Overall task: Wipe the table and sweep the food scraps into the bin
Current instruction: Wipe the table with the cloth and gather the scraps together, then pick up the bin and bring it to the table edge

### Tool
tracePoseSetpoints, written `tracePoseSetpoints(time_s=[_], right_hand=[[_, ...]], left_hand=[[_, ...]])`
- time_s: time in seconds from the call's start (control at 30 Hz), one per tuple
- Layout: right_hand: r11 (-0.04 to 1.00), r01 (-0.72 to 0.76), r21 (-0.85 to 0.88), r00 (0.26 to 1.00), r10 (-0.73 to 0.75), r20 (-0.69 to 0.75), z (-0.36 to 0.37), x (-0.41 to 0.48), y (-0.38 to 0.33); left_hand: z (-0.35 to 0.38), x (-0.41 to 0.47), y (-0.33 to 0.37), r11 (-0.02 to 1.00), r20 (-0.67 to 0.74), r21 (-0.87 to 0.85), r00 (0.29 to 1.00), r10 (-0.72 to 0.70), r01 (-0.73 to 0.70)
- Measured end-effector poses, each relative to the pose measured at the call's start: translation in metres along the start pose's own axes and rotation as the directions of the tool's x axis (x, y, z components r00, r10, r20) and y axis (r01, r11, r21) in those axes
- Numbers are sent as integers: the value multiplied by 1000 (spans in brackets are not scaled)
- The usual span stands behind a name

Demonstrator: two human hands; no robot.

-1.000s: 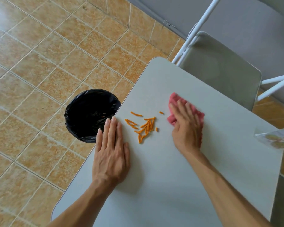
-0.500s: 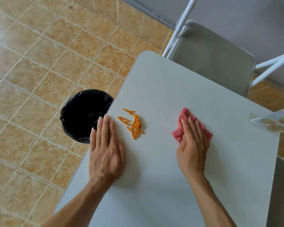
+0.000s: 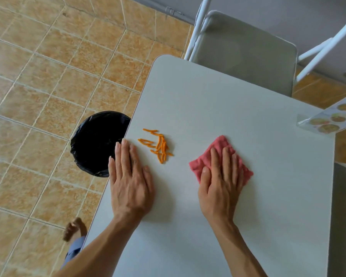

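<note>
At the far left lies a tiled floor (image 3: 38, 96) in orange-tan squares, and on it, close against the left edge of the desk (image 3: 238, 116), stands a round bin (image 3: 96, 142) lined with a black bag, its mouth open upward and part of its rim hidden under the desk edge. Near the bottom, a bare foot (image 3: 74, 228) shows on the tiles beside the desk. The left hand (image 3: 130, 180) lies flat and open on the pale grey desk, palm down, fingers together, its outer fingers reaching past the desk edge over the bin. Just beyond its fingertips, a small heap of orange food scraps (image 3: 158, 144) sits on the desk, thin strips bunched together, near the bin-side edge and apart from the cloth. Further right, the right hand (image 3: 222, 182) presses flat and open on a pink cloth (image 3: 220, 156), fingers spread over it rather than gripping it. Behind the desk stands a grey chair (image 3: 246, 52) with a white frame, and at the right edge a printed card (image 3: 332, 118) showing dishes.
</note>
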State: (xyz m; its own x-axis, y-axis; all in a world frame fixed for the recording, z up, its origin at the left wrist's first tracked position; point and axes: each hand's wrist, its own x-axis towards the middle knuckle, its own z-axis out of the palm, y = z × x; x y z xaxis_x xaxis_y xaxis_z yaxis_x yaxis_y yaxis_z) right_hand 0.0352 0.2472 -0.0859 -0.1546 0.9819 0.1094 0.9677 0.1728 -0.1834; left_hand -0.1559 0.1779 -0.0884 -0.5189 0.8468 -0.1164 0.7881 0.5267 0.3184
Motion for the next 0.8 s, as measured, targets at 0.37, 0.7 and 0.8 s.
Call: tracePoseSetpoints(time_s=[0.37,0.7,0.8], right_hand=[[997,-8,72,997,2,77,-29,-49,-44],[852,-159,498,964,25,265,-4,-26,-284],[871,-305,385,865,84,495,47,-16,-321]], left_hand=[[-15,3,-8,982,66,-174,994,85,-72],[-76,70,-193,941,288,-334,956,53,48],[-84,110,-243,968,325,-246,945,43,40]])
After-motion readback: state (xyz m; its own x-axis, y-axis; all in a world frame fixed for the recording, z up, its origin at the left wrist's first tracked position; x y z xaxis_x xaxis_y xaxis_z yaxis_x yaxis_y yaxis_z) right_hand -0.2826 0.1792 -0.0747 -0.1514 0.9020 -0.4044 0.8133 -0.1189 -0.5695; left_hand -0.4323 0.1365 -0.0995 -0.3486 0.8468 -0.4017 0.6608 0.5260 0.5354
